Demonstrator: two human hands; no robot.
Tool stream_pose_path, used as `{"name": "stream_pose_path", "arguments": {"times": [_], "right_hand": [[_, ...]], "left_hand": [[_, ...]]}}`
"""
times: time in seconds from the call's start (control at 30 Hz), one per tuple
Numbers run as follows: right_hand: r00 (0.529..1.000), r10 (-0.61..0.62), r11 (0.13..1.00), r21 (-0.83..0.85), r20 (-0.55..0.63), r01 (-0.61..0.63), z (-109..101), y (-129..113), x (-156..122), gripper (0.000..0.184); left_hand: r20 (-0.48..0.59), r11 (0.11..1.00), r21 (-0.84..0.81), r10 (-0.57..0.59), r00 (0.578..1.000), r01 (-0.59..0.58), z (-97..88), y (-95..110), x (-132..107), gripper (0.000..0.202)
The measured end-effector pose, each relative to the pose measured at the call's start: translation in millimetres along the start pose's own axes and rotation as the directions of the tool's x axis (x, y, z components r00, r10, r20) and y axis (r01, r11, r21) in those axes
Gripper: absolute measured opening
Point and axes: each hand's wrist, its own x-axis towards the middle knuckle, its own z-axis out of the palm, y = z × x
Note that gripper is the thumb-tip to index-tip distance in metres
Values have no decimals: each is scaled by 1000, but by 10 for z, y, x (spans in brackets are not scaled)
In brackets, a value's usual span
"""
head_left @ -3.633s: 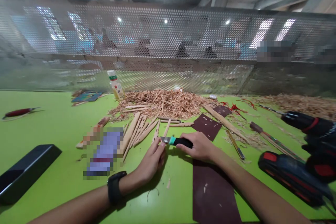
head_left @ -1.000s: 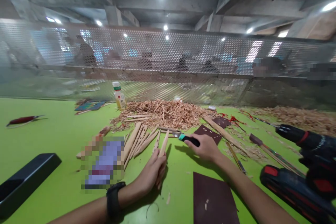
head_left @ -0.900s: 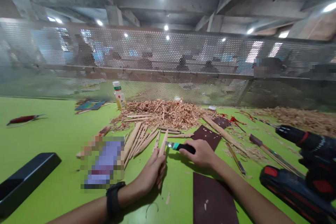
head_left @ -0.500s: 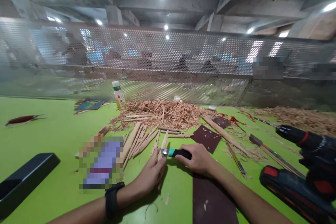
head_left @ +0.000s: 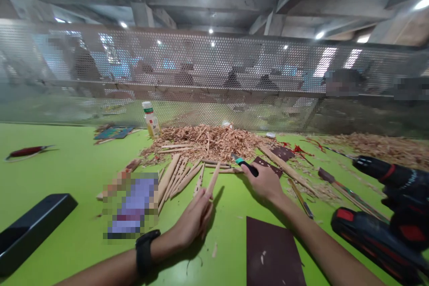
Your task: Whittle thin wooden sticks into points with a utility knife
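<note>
My left hand [head_left: 191, 220], with a black band on its wrist, is closed around a pale wooden stick [head_left: 213, 179] that points up and away from me. Up and to the right, my right hand [head_left: 266, 184] grips a carving knife [head_left: 247, 166] with a black and teal handle. The knife's short blade points left toward the wood shavings [head_left: 208, 140], apart from the stick. Several carved wooden sticks [head_left: 177, 176] lie fanned out left of the held one. Beneath my right hand is a dark sandpaper sheet [head_left: 264, 166], partly hidden by it.
Another sandpaper sheet [head_left: 273, 254] lies near the front. At right rests a cordless drill [head_left: 378, 172]. On the left are a black box-like object [head_left: 36, 228], a blurred-out phone-like item [head_left: 134, 208] and a red-handled tool [head_left: 27, 152]. A bottle [head_left: 151, 120] stands before the perforated screen [head_left: 208, 62].
My right hand has lifted the knife away from the stick, up and to the right. The stick in my left hand has tilted slightly rightward.
</note>
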Motion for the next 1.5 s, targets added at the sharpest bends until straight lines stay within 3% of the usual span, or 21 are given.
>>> {"name": "stream_pose_path", "arguments": {"times": [0.13, 0.27, 0.47, 0.57, 0.7, 0.83, 1.1, 1.5], "right_hand": [[981, -169, 983, 95, 101, 159, 56, -247, -182, 58], [950, -259, 966, 33, 176, 257, 102, -379, -307, 53], [986, -130, 988, 95, 104, 120, 84, -363, -284, 58], [981, -167, 974, 172, 103, 148, 51, -316, -250, 58], [901, -363, 931, 136, 239, 339, 38, -339, -292, 49], [836, -442, 897, 171, 325, 407, 43, -413, -358, 42], [867, -413, 910, 99, 277, 402, 36, -375, -330, 40], [877, -411, 910, 49, 248, 413, 54, -321, -297, 39]], "left_hand": [[-25, 1000, 2, 16, 1000, -16, -29, -53, 137, 56], [-32, 1000, 18, 8, 999, -8, -36, -58, 143, 51], [-60, 999, -45, -18, 998, 15, -46, -49, 162, 52], [-47, 999, -25, -27, 999, 26, -44, -29, 159, 51], [-57, 994, 106, -7, 998, 13, -44, -18, 134, 45], [-66, 976, 216, 22, 998, -7, -61, -60, 141, 38], [-84, 957, 288, 46, 995, -20, -57, -50, 157, 31], [-118, 937, 341, 118, 986, -72, -30, -54, 134, 24]]}}
